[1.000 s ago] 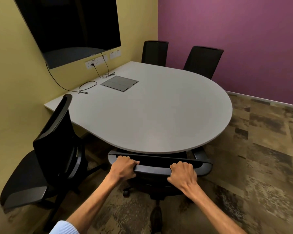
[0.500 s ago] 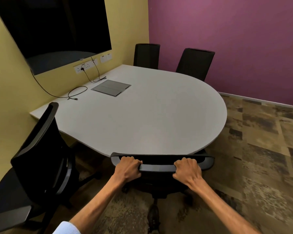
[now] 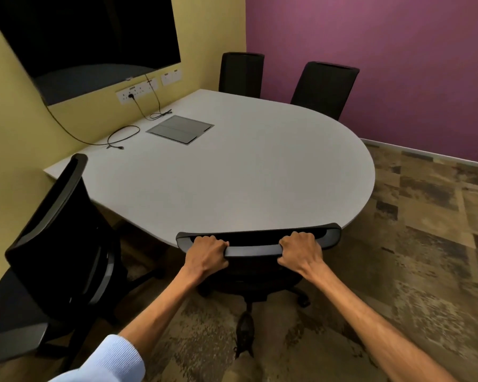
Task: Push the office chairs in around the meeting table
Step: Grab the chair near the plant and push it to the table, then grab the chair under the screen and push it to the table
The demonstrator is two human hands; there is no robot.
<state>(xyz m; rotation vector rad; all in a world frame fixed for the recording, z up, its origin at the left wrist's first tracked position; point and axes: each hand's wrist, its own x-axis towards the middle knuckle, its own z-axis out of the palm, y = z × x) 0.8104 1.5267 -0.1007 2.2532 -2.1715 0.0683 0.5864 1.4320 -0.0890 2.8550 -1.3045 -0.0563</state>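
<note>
A black office chair [image 3: 255, 244] stands right in front of me, its backrest top against the rounded near edge of the grey meeting table [image 3: 232, 172]. My left hand [image 3: 206, 256] and my right hand [image 3: 301, 252] both grip the top bar of that backrest. A second black chair [image 3: 64, 244] stands at the left, angled away from the table with its seat out. Two more black chairs [image 3: 242, 74] [image 3: 324, 88] sit tucked in at the far side by the purple wall.
A dark wall screen [image 3: 89, 37] hangs on the yellow wall at the left, with sockets and cables [image 3: 122, 136] trailing onto the table. A flush cable hatch [image 3: 180, 129] lies in the tabletop. Patterned carpet [image 3: 425, 244] spreads to the right.
The chair I hold has rolled further in, so its backrest now meets the table edge. My view has shifted forward and slightly up.
</note>
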